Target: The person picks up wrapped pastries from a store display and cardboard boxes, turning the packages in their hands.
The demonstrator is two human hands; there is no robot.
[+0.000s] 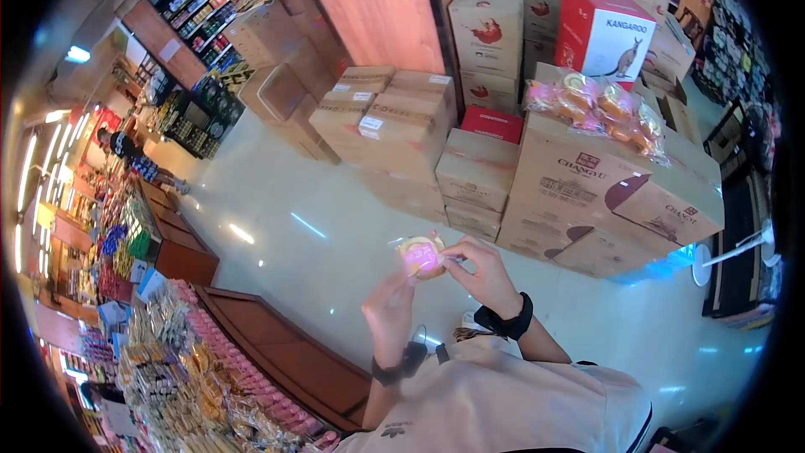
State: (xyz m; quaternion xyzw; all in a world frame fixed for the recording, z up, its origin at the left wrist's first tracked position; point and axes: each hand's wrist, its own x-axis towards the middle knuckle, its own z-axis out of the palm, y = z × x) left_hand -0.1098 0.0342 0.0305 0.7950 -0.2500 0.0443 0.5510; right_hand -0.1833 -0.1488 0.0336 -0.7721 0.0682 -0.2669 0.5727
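Out in front of my body I hold a small round packaged pastry [422, 257] with a bright pink label and a pale tan rim. My left hand [389, 309] pinches its lower left edge. The fingertips of my right hand [485, 277] are closed on its right edge. Glare on the wrapper hides the print. Dark bands are around both wrists. Clear bags of orange-brown buns [599, 109] with pink labels lie on the cartons at upper right, apart from my hands.
Stacked Changyu cartons [549, 169] stand to the right, under a red and white Kangaroo box [605, 32]. More brown cartons [381, 117] sit ahead on the shiny floor [285, 201]. A wooden display counter [277, 348] piled with wrapped snacks [193, 369] is at left. A person [134, 155] stands far left.
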